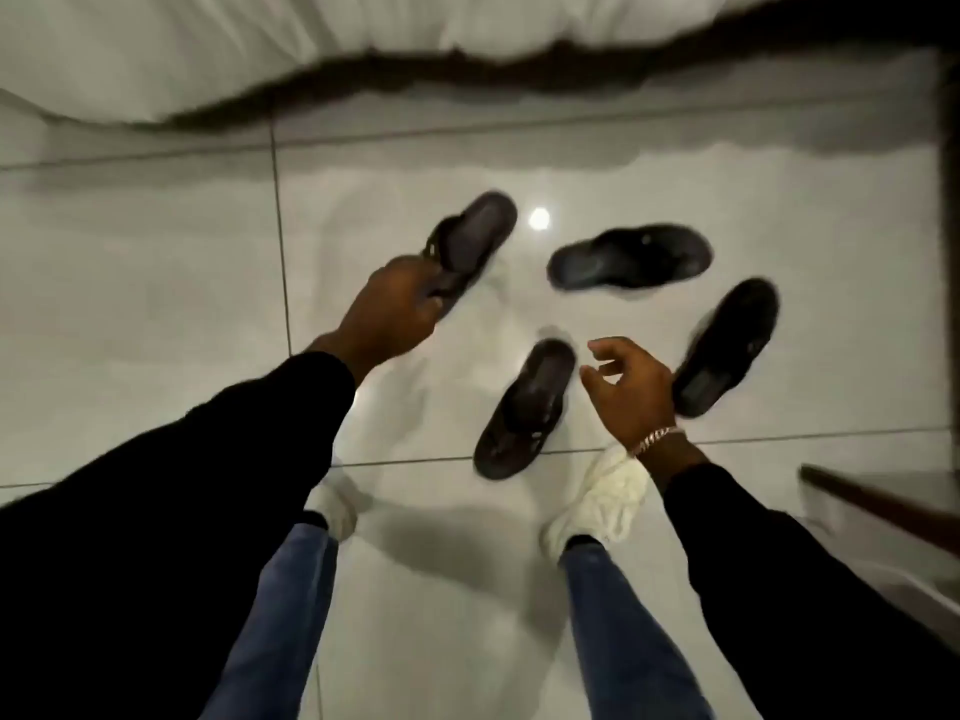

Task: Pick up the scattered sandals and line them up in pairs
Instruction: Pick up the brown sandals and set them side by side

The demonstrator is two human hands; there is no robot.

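Observation:
Several dark sandals are on or above a glossy white tiled floor (156, 283). My left hand (392, 309) grips the heel end of a brown sandal (475, 239), which points up and to the right. A second brown sandal (524, 410) lies on the floor between my hands. My right hand (631, 389) hovers with fingers apart and nothing in it, just right of that sandal. A black sandal (631, 257) lies sideways further off. Another black sandal (727, 345) lies at an angle right of my right hand, partly hidden behind it.
A bed with white bedding (260, 49) runs along the far side, its underside in shadow. A dark wooden ledge (883, 498) juts in at the right. My two feet in white shoes (602, 504) stand on the tiles near the sandals.

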